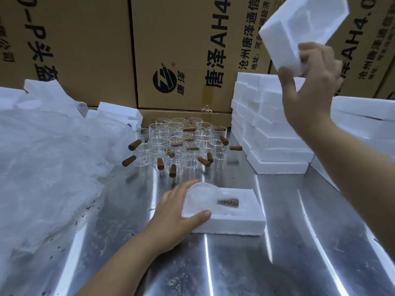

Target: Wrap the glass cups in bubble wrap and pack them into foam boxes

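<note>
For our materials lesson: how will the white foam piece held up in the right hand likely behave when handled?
Probably light: the right hand holds the foam piece aloft by one end. Likely stiff: no sag where unsupported. Its thin moulded walls may chip if squeezed.

Bare steel table [245, 263] in front; glass cups [177, 144] and foam stacks [273, 133] crowd behind
</note>
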